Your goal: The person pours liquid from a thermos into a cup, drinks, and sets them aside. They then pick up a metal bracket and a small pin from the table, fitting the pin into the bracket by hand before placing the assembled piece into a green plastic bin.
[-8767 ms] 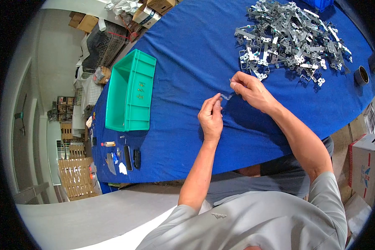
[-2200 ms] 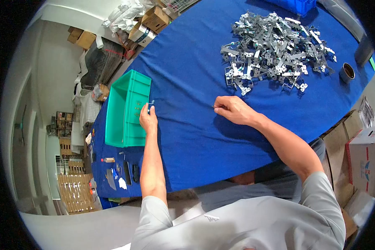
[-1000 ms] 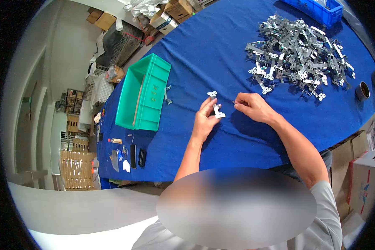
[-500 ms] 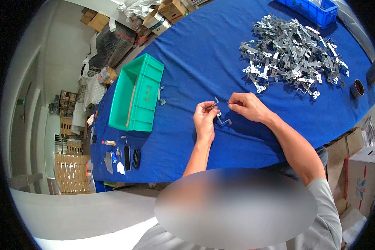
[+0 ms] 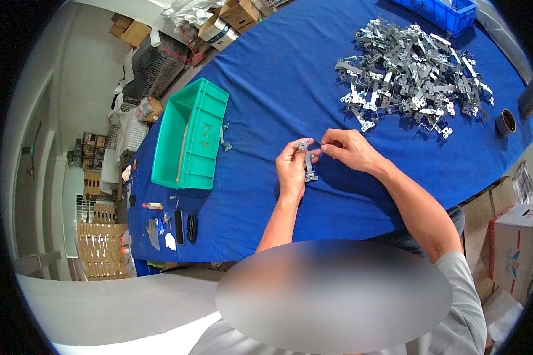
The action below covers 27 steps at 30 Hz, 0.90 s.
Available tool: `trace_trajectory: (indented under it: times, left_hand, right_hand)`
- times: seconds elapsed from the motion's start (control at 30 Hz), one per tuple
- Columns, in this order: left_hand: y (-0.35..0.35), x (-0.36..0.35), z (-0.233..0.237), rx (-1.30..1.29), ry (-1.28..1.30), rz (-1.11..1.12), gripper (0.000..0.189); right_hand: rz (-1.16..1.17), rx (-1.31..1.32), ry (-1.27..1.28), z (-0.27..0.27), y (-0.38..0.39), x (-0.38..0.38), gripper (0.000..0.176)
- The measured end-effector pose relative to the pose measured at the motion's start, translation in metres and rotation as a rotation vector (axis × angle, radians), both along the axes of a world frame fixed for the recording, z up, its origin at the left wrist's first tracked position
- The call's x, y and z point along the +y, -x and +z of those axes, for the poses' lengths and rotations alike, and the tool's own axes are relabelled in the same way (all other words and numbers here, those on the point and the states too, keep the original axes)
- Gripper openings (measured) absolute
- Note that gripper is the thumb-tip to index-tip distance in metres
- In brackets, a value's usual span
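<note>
Over the near middle of the blue table (image 5: 260, 83), the left hand (image 5: 291, 173) pinches a small metal bracket (image 5: 308, 165) while the right hand (image 5: 350, 151) pinches its far end; so light a fingertip grip could let it slip and fall.

A workshop: heaped metal brackets (image 5: 411, 59), parts bin (image 5: 189, 136), stacked cartons (image 5: 231, 15)

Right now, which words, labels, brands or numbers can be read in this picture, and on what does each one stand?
No text can be read.
Cardboard box at the right edge: coloured print, too blurred.
Cartons behind the table: dark marks, too small.
Metal bracket in the left hand: no marking visible.
</note>
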State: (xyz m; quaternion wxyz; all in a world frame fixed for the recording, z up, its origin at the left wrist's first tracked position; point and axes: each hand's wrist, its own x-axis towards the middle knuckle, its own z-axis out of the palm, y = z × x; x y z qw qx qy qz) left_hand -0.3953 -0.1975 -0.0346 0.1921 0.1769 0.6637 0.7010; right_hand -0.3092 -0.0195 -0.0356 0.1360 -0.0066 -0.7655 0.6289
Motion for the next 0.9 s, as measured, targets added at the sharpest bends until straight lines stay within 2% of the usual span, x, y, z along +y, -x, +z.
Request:
trace_trajectory:
  times: [0.03, 0.13, 0.47, 0.63, 0.9]
  left_hand:
    - [-0.002, 0.0, 0.005, -0.046, -0.021, -0.033, 0.03]
    - [0.002, -0.004, 0.007, 0.038, 0.142, -0.056, 0.027]
    - [-0.004, -0.002, -0.013, 0.102, 0.095, 0.027, 0.025]
    - [-0.006, -0.004, -0.008, 0.125, 0.086, 0.053, 0.024]
    - [-0.01, -0.005, -0.004, 0.4, 0.156, 0.081, 0.022]
  right_hand:
    - [-0.01, -0.01, 0.026, 0.0, 0.0, 0.0, 0.02]
    - [-0.015, -0.005, 0.026, 0.0, 0.0, 0.0, 0.021]
    - [-0.033, -0.018, -0.071, 0.004, -0.002, -0.001, 0.022]
    - [-0.045, -0.034, -0.138, 0.007, -0.003, 0.001, 0.022]
    - [-0.068, -0.004, -0.099, -0.002, -0.001, -0.003, 0.015]
